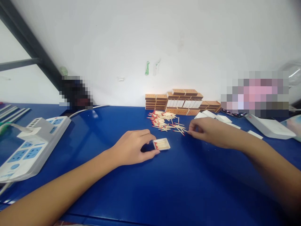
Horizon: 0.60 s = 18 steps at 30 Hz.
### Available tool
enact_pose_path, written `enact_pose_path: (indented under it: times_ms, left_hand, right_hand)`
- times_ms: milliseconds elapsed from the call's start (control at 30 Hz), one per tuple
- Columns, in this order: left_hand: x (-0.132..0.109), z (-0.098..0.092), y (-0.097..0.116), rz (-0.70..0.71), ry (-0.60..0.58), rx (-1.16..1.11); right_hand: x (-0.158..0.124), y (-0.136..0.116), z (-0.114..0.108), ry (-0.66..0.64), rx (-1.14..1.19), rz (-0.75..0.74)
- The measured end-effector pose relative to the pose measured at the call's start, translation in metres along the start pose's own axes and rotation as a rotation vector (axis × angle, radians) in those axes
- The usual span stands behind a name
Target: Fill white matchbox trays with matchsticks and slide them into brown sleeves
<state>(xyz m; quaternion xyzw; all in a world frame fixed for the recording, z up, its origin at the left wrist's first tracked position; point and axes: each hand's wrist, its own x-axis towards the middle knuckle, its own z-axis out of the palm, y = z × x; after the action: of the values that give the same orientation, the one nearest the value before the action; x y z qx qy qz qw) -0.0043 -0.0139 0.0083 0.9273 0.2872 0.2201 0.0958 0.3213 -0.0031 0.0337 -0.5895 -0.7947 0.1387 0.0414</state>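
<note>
My left hand (135,147) rests on the blue table (164,188) with thumb and fingers curled against the left end of a small white matchbox tray (161,144) that holds red-tipped matches. To the right, my right hand (208,131) has its fingertips pinched together at the near edge of a loose pile of matches (166,121). Whether a match sits in the pinch is too small to tell.
Stacks of brown matchboxes (183,101) line the white wall behind the pile. Empty white trays (218,117) lie to the right, beside a white box (270,127). A white and blue power strip (30,144) lies at the left.
</note>
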Motion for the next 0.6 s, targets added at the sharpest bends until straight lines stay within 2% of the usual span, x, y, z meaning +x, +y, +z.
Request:
enact_pose_path:
  times_ms: [167,333,467,600]
  left_hand:
    - [0.0,0.0,0.0,-0.003,-0.004,-0.005]
    - [0.0,-0.001,0.001,-0.003,-0.007,-0.001]
    - [0.0,-0.001,0.001,0.002,-0.005,-0.017]
    - [0.0,0.0,0.0,0.002,0.013,-0.028]
  right_hand:
    - [0.001,-0.01,0.001,0.121,0.065,-0.082]
    - [-0.002,-0.033,0.006,0.268,0.191,-0.186]
    - [-0.008,-0.056,0.012,0.261,0.354,-0.213]
    - [-0.011,-0.074,0.021,0.192,0.655,-0.171]
